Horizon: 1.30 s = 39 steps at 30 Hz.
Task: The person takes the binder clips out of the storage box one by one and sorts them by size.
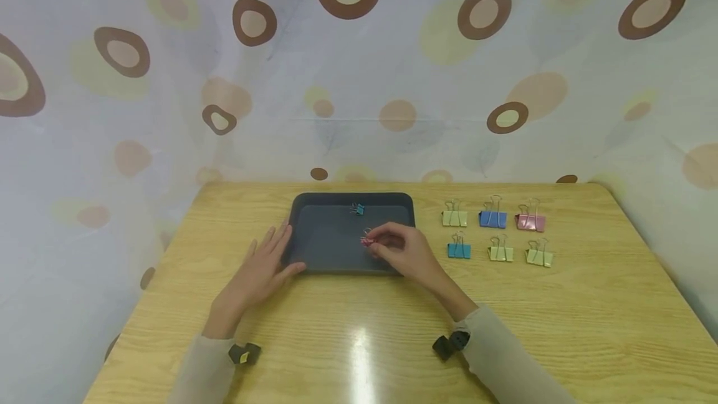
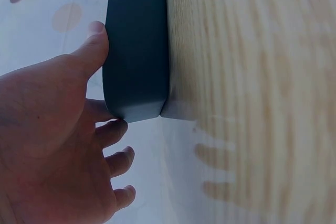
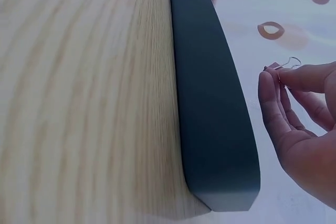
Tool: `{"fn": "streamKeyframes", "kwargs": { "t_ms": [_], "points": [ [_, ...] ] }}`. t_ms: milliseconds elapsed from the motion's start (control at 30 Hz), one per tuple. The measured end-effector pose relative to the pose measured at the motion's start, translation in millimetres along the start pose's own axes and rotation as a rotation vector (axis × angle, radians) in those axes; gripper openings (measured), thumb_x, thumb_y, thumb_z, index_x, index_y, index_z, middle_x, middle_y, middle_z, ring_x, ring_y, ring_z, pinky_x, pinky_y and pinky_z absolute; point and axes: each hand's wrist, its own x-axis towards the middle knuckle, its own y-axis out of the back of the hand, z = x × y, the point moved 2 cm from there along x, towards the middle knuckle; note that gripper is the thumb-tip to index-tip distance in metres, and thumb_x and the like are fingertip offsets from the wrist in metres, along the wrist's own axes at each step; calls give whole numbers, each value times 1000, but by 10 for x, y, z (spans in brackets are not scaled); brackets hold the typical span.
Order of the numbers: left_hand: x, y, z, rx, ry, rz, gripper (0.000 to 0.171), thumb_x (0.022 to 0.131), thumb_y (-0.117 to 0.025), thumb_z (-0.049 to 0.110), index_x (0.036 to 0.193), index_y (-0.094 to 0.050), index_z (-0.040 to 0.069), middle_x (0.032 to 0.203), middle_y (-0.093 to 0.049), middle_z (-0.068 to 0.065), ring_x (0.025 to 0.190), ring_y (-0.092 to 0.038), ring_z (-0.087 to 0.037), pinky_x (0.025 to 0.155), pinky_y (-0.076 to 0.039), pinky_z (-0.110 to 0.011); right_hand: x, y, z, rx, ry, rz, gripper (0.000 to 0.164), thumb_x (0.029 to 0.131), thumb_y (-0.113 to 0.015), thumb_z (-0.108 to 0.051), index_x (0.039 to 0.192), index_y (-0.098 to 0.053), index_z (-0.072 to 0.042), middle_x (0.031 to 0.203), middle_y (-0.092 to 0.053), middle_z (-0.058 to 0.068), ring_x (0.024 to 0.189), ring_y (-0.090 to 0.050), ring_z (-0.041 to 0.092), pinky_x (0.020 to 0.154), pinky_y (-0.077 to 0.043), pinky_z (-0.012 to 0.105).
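A dark tray (image 1: pixel 331 254) lies on the wooden table. Against its left end rests my left hand (image 1: pixel 259 273), fingers extended and thumb on the near rim; the left wrist view shows the thumb (image 2: pixel 94 45) touching the tray wall (image 2: pixel 137 40). My right hand (image 1: pixel 406 254) is over the tray's right part, pinching a small pink binder clip (image 1: pixel 367 241) between thumb and fingertips. The clip's wire handle (image 3: pixel 295 61) sticks up in the right wrist view. Inside the tray, near the far edge, sits a small blue binder clip (image 1: pixel 358 209).
Right of the tray, several larger binder clips stand in two rows: a yellow-green clip (image 1: pixel 454 218), a blue clip (image 1: pixel 493 219) and a pink clip (image 1: pixel 530 222) behind; a light-blue clip (image 1: pixel 459 250) and two yellow-green clips (image 1: pixel 501 253) in front. A patterned curtain (image 1: pixel 359 80) hangs behind the table (image 1: pixel 314 341).
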Motion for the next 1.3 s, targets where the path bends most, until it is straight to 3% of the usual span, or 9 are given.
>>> {"fn": "streamKeyframes", "kwargs": {
  "t_ms": [100, 333, 533, 733, 1000, 1300],
  "points": [
    [-5, 7, 10, -6, 0, 1, 86, 103, -59, 48, 161, -21, -2, 169, -15, -17, 154, -14, -45, 120, -10, -69, -58, 37, -1, 17, -7, 5, 16, 95, -72, 0, 110, -72, 3, 108, -75, 18, 97, -72, 44, 79, -63, 40],
    [-8, 15, 15, -11, 4, -4, 86, 103, -57, 49, 162, -20, -2, 170, -15, -17, 154, -13, -45, 120, -9, -69, -171, 129, 2, -54, -51, 53, 15, 92, -78, -7, 105, -74, -5, 103, -76, 10, 93, -75, 24, 73, -60, 29],
    [-7, 27, 20, -18, 5, -7, 86, 103, -57, 49, 162, -20, -2, 169, -15, -17, 154, -13, -45, 120, -8, -69, -271, 209, -15, -100, -41, 68, 12, 93, -76, -6, 105, -74, -6, 104, -76, 10, 93, -74, 30, 71, -60, 28],
    [-4, 25, 23, -14, 3, -7, 86, 103, -58, 48, 161, -21, -3, 169, -16, -18, 154, -13, -45, 119, -10, -70, -391, 300, 8, -51, -33, 58, 11, 95, -74, -4, 105, -73, -2, 106, -75, 14, 97, -73, 39, 76, -62, 34],
    [-7, 29, 26, -19, 6, -14, 86, 103, -59, 47, 161, -21, -3, 169, -16, -18, 154, -14, -46, 120, -10, -69, -538, 450, 32, -77, -41, 85, 9, 93, -75, -2, 101, -72, -1, 103, -75, 15, 95, -74, 37, 81, -62, 31],
    [-3, 9, 2, -10, -5, -4, 86, 104, -57, 49, 162, -20, -3, 169, -16, -18, 153, -14, -46, 119, -10, -70, -696, 618, 78, -185, -13, 112, 10, 90, -76, 2, 100, -72, 1, 101, -73, 14, 90, -75, 30, 79, -61, 27]
  ]
}}
